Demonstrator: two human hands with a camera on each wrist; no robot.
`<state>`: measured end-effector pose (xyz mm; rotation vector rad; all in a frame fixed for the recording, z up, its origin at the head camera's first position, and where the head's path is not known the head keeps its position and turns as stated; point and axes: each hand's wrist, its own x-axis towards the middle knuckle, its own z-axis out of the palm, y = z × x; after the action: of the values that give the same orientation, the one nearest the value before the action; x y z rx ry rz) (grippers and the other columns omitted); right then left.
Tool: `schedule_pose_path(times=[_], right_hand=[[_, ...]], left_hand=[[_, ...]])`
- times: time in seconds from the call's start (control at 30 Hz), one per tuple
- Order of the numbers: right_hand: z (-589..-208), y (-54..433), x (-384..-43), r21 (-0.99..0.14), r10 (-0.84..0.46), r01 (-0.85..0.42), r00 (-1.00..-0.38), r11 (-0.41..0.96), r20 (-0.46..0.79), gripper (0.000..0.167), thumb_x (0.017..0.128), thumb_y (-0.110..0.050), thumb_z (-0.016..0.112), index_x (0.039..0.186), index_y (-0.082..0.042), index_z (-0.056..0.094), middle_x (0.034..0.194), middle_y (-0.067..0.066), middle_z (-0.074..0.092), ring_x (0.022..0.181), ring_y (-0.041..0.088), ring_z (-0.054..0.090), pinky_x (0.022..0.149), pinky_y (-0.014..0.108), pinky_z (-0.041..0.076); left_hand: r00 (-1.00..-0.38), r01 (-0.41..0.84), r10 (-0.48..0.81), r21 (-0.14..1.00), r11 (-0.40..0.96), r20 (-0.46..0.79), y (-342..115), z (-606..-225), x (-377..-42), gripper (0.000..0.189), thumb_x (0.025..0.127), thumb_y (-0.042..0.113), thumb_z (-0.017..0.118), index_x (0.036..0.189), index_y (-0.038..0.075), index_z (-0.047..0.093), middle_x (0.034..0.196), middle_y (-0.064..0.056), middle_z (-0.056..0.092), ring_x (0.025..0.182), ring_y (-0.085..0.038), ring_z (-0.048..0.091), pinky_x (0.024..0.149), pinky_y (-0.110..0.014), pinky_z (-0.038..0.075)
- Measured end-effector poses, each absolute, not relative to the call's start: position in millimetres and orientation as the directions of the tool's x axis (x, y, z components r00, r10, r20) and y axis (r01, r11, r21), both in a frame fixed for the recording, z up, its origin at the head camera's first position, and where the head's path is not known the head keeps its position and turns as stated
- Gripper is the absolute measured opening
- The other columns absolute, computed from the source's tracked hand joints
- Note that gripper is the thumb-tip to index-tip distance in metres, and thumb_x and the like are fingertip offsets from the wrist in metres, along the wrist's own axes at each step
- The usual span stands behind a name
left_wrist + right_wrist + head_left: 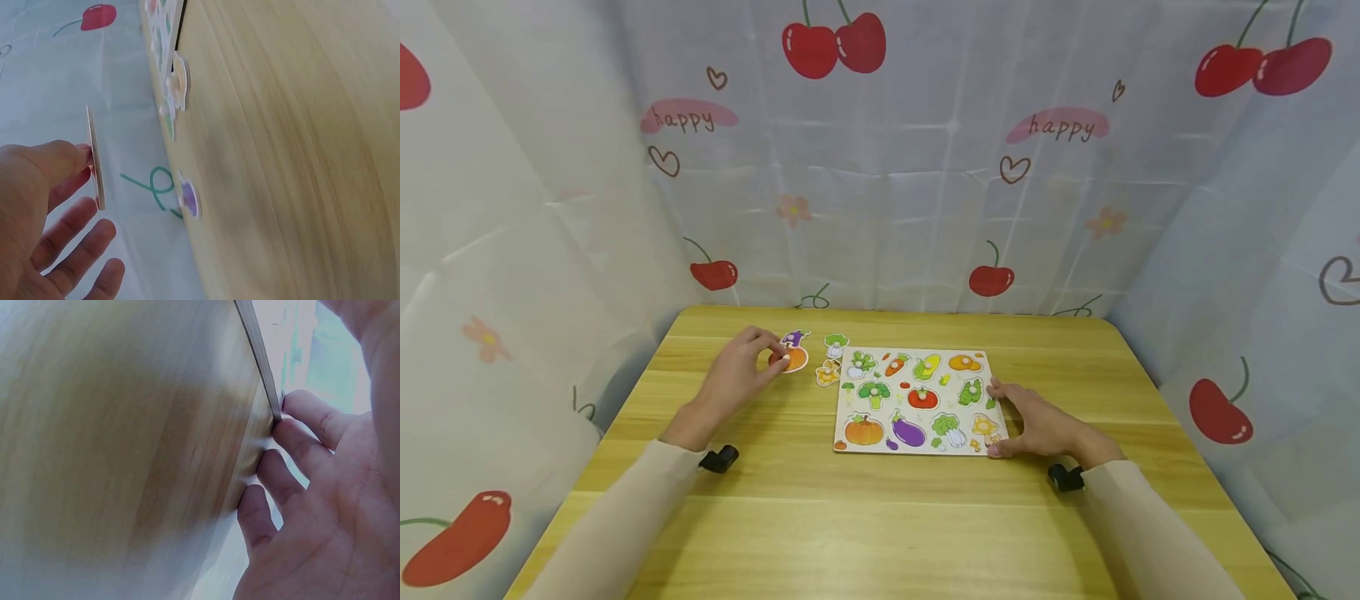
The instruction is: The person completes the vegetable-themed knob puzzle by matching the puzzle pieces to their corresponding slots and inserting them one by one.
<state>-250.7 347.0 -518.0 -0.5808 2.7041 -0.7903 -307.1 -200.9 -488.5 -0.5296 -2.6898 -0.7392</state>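
My left hand (736, 375) pinches an orange pumpkin puzzle piece (796, 359) between thumb and fingers. The left wrist view shows this piece (96, 162) edge-on, clear of the table, with the other fingers spread beneath it. Beyond it lies a purple eggplant piece (796, 337), partly covered in the head view. A green-leafed cabbage piece (836, 342) and a yellow mushroom piece (828, 374) lie beside the board's left edge. My right hand (1045, 423) rests against the right side of the vegetable puzzle board (891, 417), its thumb at the near corner and its fingers (299, 440) touching the edge.
Knobbed pieces, among them a tomato (922, 399) and a corn cob (927, 367), sit in the board's upper rows. The bottom row shows printed pictures without knobs. The wooden table (880, 525) meets a cherry-patterned curtain (895, 183) at the back and sides.
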Motion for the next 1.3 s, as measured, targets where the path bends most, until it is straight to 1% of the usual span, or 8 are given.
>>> schedule_pose_path(times=[0.2,0.3,0.37,0.5,0.73,0.83,1.0,1.3], right_hand=[[-519.4,349.1,-252.4,-0.557,-0.445,-0.307,-0.886,0.772,-0.129,0.115,0.089,-0.049,0.103,0.172,0.004,0.044,0.190,0.028,0.030,0.173,0.061,0.030,0.139,0.080,0.027],[-519.8,349.8,-253.6,-0.548,-0.447,-0.316,-0.886,0.774,-0.120,0.114,0.089,-0.049,0.103,0.172,0.004,0.045,0.189,0.029,0.032,0.172,0.061,0.031,0.138,0.080,0.028],[-519.4,349.4,-253.9,-0.549,-0.445,-0.314,-0.888,0.775,-0.120,0.114,0.089,-0.049,0.103,0.172,0.004,0.045,0.189,0.029,0.032,0.173,0.060,0.031,0.139,0.079,0.028],[-518.8,348.5,-254.3,-0.548,-0.447,-0.315,-0.886,0.775,-0.123,0.114,0.089,-0.049,0.103,0.172,0.004,0.045,0.189,0.029,0.032,0.173,0.060,0.031,0.139,0.079,0.027],[-519.9,348.4,-255.6,-0.561,-0.448,-0.305,-0.884,0.769,-0.133,0.115,0.089,-0.048,0.103,0.173,0.004,0.044,0.190,0.028,0.030,0.173,0.060,0.029,0.139,0.080,0.025],[-519.6,348.6,-255.3,-0.559,-0.450,-0.310,-0.884,0.769,-0.128,0.114,0.089,-0.049,0.103,0.172,0.004,0.045,0.190,0.028,0.031,0.173,0.060,0.029,0.139,0.080,0.026],[-519.3,349.2,-254.3,-0.565,-0.450,-0.308,-0.884,0.765,-0.126,0.114,0.088,-0.048,0.103,0.172,0.004,0.045,0.190,0.027,0.031,0.174,0.060,0.029,0.139,0.080,0.026],[-522.0,349.2,-252.9,-0.557,-0.450,-0.315,-0.885,0.769,-0.122,0.114,0.088,-0.049,0.103,0.171,0.004,0.046,0.190,0.027,0.032,0.173,0.060,0.031,0.139,0.079,0.027]], left_hand=[[-0.866,0.469,0.305,0.434,0.770,0.395,-186.9,-489.2,-303.0,0.014,0.103,0.017,0.091,0.108,0.008,0.081,0.128,-0.014,0.075,0.120,-0.039,0.076,0.108,-0.056,0.066],[-0.850,0.499,0.331,0.427,0.754,0.410,-180.4,-490.3,-301.8,0.014,0.102,0.015,0.092,0.107,0.009,0.081,0.123,-0.013,0.074,0.114,-0.037,0.076,0.102,-0.054,0.066],[-0.845,0.511,0.347,0.424,0.748,0.407,-176.1,-491.7,-301.0,0.013,0.102,0.015,0.093,0.107,0.009,0.082,0.122,-0.012,0.075,0.114,-0.038,0.077,0.102,-0.053,0.066],[-0.848,0.515,0.366,0.432,0.740,0.384,-168.1,-495.1,-297.6,0.013,0.102,0.016,0.093,0.106,0.010,0.082,0.125,-0.012,0.076,0.117,-0.039,0.078,0.105,-0.052,0.067],[-0.849,0.518,0.388,0.428,0.740,0.358,-156.8,-499.9,-290.9,0.012,0.103,0.018,0.092,0.107,0.013,0.082,0.127,-0.008,0.079,0.114,-0.031,0.078,0.103,-0.049,0.068],[-0.849,0.522,0.397,0.440,0.731,0.349,-152.0,-500.9,-286.8,0.011,0.103,0.019,0.092,0.107,0.015,0.082,0.128,-0.007,0.079,0.115,-0.030,0.078,0.104,-0.049,0.068],[-0.830,0.555,0.434,0.435,0.710,0.350,-143.3,-503.1,-279.6,0.013,0.102,0.018,0.093,0.108,0.014,0.083,0.126,-0.006,0.077,0.114,-0.030,0.078,0.103,-0.048,0.068],[-0.800,0.600,0.504,0.391,0.698,0.327,-130.9,-512.2,-269.9,0.010,0.105,0.021,0.091,0.108,0.017,0.083,0.128,-0.004,0.077,0.116,-0.024,0.076,0.106,-0.045,0.067]])
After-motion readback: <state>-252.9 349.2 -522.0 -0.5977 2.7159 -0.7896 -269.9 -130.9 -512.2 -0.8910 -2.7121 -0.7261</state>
